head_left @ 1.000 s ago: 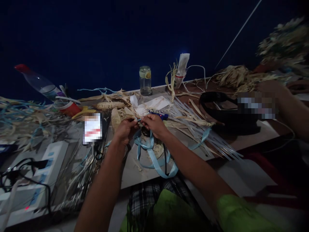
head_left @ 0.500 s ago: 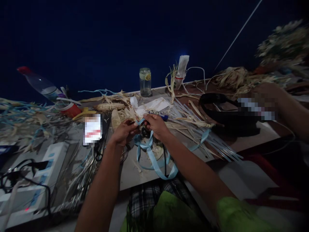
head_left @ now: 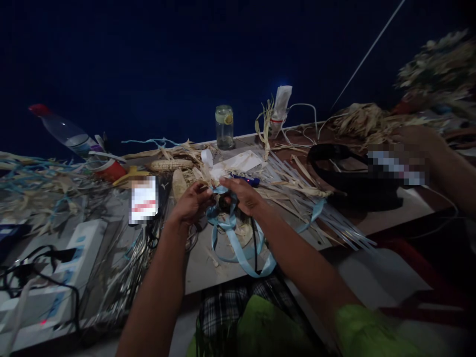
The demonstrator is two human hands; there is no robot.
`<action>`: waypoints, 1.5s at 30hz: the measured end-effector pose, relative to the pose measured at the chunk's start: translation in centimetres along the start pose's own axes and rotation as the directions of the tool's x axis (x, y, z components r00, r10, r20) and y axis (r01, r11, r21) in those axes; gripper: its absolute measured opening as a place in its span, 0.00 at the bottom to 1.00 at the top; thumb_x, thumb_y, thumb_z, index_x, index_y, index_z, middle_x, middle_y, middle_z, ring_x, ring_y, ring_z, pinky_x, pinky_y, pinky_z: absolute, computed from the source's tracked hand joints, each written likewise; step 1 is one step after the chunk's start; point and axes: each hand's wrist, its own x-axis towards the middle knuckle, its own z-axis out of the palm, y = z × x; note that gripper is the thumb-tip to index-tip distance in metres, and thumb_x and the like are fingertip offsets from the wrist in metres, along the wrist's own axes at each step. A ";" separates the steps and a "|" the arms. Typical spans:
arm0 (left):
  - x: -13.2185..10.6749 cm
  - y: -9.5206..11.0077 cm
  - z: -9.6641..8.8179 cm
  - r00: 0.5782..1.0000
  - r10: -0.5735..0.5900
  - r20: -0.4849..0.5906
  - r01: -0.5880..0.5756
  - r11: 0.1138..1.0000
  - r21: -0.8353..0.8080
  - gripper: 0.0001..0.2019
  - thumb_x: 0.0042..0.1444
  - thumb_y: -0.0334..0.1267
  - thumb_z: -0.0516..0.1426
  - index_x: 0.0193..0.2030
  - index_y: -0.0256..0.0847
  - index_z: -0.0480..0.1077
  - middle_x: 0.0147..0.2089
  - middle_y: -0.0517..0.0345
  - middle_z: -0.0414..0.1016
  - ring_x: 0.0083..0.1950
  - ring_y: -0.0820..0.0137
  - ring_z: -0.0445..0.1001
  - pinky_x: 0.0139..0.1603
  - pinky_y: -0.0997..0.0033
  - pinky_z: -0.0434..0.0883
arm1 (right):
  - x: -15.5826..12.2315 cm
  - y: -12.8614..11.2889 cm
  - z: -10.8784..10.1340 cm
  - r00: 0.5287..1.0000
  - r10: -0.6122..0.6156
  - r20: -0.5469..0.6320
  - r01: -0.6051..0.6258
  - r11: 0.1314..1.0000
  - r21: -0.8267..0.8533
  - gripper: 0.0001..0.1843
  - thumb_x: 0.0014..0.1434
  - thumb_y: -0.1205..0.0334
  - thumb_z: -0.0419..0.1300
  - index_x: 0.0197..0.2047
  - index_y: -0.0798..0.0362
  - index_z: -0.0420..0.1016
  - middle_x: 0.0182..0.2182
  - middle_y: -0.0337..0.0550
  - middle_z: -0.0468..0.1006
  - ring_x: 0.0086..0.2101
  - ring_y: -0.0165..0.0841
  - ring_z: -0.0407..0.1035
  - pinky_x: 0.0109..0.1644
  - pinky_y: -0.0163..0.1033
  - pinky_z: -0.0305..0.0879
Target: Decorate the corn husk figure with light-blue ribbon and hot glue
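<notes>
My left hand [head_left: 190,202] and my right hand [head_left: 242,195] meet over the middle of the table [head_left: 208,267], both pinched on a light blue ribbon [head_left: 238,250]. The ribbon bends between my fingertips and hangs in loops down to the table's front edge. A dark round thing sits between my hands; I cannot make it out. Dried corn husks [head_left: 186,148] and a corn cob [head_left: 169,164] lie just beyond my hands. A blue tool with a red light [head_left: 245,179] lies behind my right hand.
A glass jar [head_left: 224,126] stands at the back. A bottle [head_left: 65,131] and red cup [head_left: 107,168] lie at left, power strips [head_left: 70,258] with cables nearer. Thin plastic strips [head_left: 334,223] fan out right. Another person's arm [head_left: 442,158] rests by a black bag [head_left: 353,183].
My hands have come slightly lower and closer to me. The ribbon is now folded up between my fingertips, where earlier only my fingers met.
</notes>
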 end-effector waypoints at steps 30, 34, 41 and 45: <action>1.4 -0.7 0.1 0.966 0.136 -0.221 -0.016 0.880 0.474 0.06 0.37 0.31 0.56 0.25 0.37 0.63 0.18 0.65 0.64 0.20 0.77 0.62 0.21 0.78 0.57 | 0.2 1.3 0.8 0.959 -0.225 -0.174 0.095 0.830 -0.549 0.09 0.44 0.60 0.59 0.27 0.57 0.74 0.21 0.36 0.72 0.24 0.26 0.62 0.30 0.31 0.57; 1.3 -1.0 0.7 0.975 0.070 -0.211 -0.031 0.983 0.181 0.09 0.36 0.30 0.58 0.26 0.38 0.60 0.18 0.66 0.64 0.20 0.78 0.64 0.23 0.78 0.60 | 0.0 1.1 0.9 0.954 -0.249 -0.169 0.096 0.783 -0.615 0.09 0.46 0.61 0.58 0.29 0.57 0.74 0.23 0.37 0.73 0.25 0.26 0.63 0.30 0.31 0.58; 0.7 -1.0 1.3 0.994 -0.001 -0.110 -0.011 0.994 -0.105 0.17 0.33 0.32 0.66 0.27 0.37 0.61 0.20 0.67 0.66 0.20 0.80 0.65 0.24 0.82 0.62 | -0.2 1.0 1.1 0.940 -0.313 -0.139 0.143 0.728 -0.671 0.09 0.47 0.63 0.55 0.30 0.58 0.74 0.26 0.39 0.75 0.28 0.29 0.66 0.33 0.33 0.59; 0.3 -0.8 1.5 1.000 0.015 0.018 -0.011 0.978 -0.209 0.14 0.36 0.30 0.65 0.28 0.35 0.63 0.22 0.65 0.67 0.19 0.84 0.61 0.22 0.83 0.59 | 0.0 1.0 0.8 0.948 -0.276 -0.162 0.141 0.814 -0.564 0.07 0.43 0.64 0.56 0.27 0.57 0.72 0.22 0.35 0.71 0.25 0.26 0.63 0.30 0.31 0.58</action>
